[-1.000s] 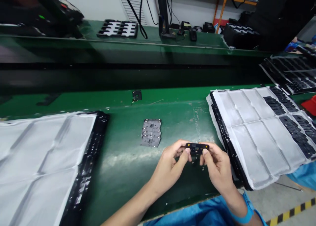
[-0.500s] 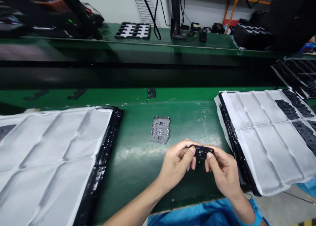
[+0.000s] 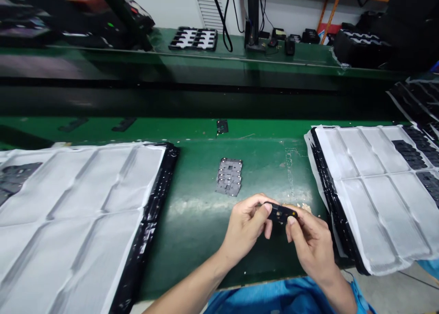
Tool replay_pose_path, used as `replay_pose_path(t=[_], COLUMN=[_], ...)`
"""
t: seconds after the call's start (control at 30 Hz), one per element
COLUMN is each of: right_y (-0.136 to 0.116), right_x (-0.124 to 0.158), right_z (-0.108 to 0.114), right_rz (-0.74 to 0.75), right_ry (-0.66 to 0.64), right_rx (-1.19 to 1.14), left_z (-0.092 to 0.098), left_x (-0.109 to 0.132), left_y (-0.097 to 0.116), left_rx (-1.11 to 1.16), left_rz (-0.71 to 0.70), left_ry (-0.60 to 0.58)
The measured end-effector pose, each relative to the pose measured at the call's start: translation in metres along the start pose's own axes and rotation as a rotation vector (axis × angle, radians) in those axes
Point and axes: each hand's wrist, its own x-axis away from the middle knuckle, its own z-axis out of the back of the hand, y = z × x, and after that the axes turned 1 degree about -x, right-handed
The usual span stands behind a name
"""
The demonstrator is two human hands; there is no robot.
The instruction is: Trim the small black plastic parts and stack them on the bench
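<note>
A small black plastic part (image 3: 279,213) with square openings and a yellow spot near its right end is held between both hands above the green tabletop. My left hand (image 3: 249,220) pinches its left end between thumb and fingers. At the other end, the thumb and fingers of my right hand (image 3: 310,234) are closed on it. Ahead and to the left of the hands lies a group of flat grey-black plastic parts (image 3: 229,177), set close together in a column. Farther back rests one more small black part (image 3: 222,126).
On the left is a tray with a white liner (image 3: 113,213) and black edge, a few dark parts in one compartment. A similar lined tray (image 3: 363,195) stands right, dark parts in its far compartments. Beyond the table run a dark channel (image 3: 192,99) and a shelf with a slotted tray (image 3: 194,39).
The camera view has turned slightly left, so the scene sits farther right. Both hands keep hold of the black part, which now tilts a little more down toward its right end.
</note>
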Motion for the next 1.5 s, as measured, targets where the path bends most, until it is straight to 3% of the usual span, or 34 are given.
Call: replay_pose_path(t=[0.17, 0.4, 0.63, 0.93, 1.07, 1.27, 1.5], right_y=[-0.002, 0.004, 0.001, 0.003, 0.001, -0.007, -0.010], right_x=[-0.001, -0.004, -0.003, -0.003, -0.007, -0.011, -0.010], right_z=[-0.005, -0.022, -0.020, -0.025, -0.025, -0.017, -0.026], right_rz=[-0.061, -0.134, -0.101, -0.215, -0.268, -0.292, -0.338], right_ry=[-0.010, 0.135, 0.096, 0.105, 0.102, -0.029, -0.013], right_rx=[-0.105, -0.279, -0.262, -0.291, -0.337, -0.383, -0.361], left_z=[-0.002, -0.005, 0.001, 0.007, 0.008, 0.016, 0.029], left_x=[0.012, 0.023, 0.029, 0.033, 0.034, 0.031, 0.033], left_y=[-0.002, 0.010, 0.006, -0.004, 0.005, 0.015, 0.019], left_rx=[0.051, -0.008, -0.038, -0.108, -0.126, -0.076, 0.009], left_rz=[0.105, 0.074, 0.018, -0.078, -0.038, 0.110, 0.180], left_ry=[0.083, 0.046, 0.031, 0.018, 0.013, -0.082, -0.124])
